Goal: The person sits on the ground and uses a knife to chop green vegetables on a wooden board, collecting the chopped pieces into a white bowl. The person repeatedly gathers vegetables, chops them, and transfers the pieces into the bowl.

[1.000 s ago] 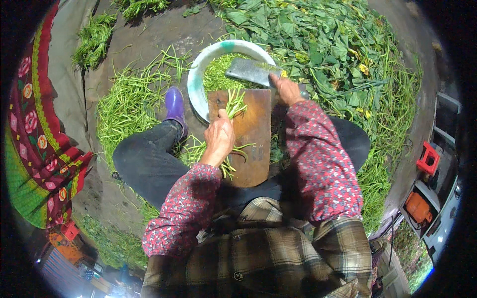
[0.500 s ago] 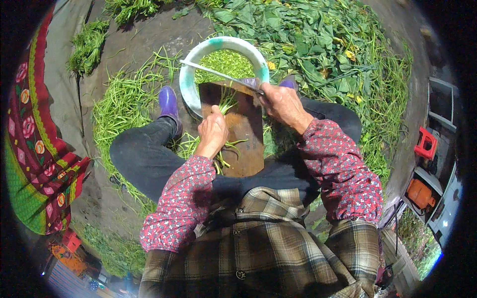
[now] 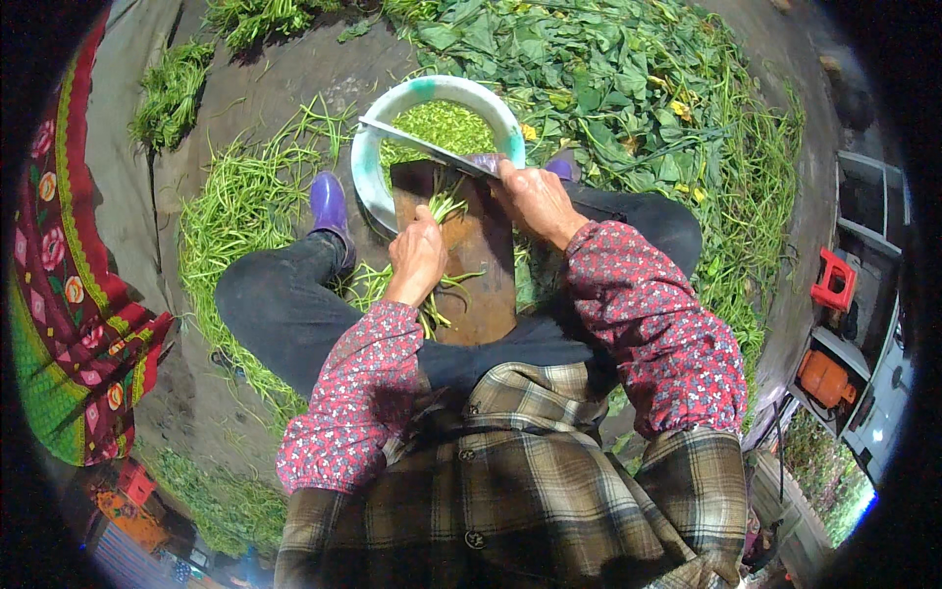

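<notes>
A wooden board (image 3: 486,280) slopes from my lap to the near side of a white and green basin (image 3: 367,167). Chopped green pieces (image 3: 451,120) fill the part of the basin that shows. My left hand (image 3: 417,257) is closed around a bunch of green stems (image 3: 448,207), pressing it on the board; some stem ends trail out below the fist. In my right hand (image 3: 540,203) is a knife (image 3: 422,144), its handle hidden by the fingers. The long blade points left across the basin, over the board's far end, just beyond the cut ends of the bunch.
Loose green stems (image 3: 235,216) lie in a heap left of my purple boot (image 3: 331,204). A wide pile of leafy greens (image 3: 589,79) spreads at the far right. Bundled stems (image 3: 172,98) lie at the far left. A red stool (image 3: 834,280) stands at the right edge.
My right hand and the knife have shifted left and slightly nearer, bringing the blade closer to the bunch's ends. My left hand keeps its hold and has barely moved.
</notes>
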### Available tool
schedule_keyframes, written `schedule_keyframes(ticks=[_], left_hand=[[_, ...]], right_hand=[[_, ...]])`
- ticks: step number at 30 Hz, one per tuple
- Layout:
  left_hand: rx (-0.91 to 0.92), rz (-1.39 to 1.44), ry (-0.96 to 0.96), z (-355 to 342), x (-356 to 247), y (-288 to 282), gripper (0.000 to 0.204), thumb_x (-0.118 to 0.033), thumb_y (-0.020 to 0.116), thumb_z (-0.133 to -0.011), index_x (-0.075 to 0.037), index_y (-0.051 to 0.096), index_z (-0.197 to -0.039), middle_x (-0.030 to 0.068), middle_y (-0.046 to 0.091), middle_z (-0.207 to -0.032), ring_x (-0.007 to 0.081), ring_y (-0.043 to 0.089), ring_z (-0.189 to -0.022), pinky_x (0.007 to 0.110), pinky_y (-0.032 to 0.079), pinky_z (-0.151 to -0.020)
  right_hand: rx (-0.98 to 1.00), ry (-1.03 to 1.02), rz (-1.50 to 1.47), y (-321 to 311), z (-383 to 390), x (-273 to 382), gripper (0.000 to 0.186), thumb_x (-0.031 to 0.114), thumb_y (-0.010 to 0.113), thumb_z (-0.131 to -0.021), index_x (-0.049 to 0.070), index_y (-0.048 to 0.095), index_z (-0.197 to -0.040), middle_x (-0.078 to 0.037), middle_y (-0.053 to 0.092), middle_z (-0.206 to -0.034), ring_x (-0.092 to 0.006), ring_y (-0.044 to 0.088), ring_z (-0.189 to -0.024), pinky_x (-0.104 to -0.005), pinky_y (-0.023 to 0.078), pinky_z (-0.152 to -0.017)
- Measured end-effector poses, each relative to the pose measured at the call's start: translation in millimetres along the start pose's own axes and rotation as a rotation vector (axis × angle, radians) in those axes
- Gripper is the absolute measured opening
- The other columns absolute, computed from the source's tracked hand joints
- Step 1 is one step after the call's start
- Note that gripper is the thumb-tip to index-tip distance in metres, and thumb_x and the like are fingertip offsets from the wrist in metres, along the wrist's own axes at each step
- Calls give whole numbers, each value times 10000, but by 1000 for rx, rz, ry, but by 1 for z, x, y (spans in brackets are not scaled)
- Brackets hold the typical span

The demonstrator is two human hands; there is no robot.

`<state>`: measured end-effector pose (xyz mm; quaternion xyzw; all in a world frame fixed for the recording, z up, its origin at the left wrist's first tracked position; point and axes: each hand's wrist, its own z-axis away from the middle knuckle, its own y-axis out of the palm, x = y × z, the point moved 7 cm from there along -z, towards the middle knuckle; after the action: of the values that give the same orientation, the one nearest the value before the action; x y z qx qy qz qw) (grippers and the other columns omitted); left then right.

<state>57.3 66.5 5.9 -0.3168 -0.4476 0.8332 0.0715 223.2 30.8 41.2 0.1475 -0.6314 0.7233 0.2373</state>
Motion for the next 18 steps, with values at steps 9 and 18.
schedule_keyframes(ticks=[9, 18], left_hand=[[6, -1, -18, 0, 0, -2, 202, -131, 380, -859, 52, 465, -878, 279, 603, -760, 429, 602, -720, 505, 468, -640], [30, -6, -10, -3, -1, 1, 159, -107, 395, -839, 38, 434, -890, 279, 606, -760, 422, 609, -740, 505, 472, -653]], right_hand=[[23, -141, 122, -24, -8, 31, 122, 75, 521, -772, 8, 492, -871, -192, 568, -619, -363, 593, -595, -445, 466, -497], [-10, -83, 94, -9, -8, 9, 160, 137, 560, -804, 11, 463, -818, -197, 565, -624, -386, 586, -626, -465, 456, -516]])
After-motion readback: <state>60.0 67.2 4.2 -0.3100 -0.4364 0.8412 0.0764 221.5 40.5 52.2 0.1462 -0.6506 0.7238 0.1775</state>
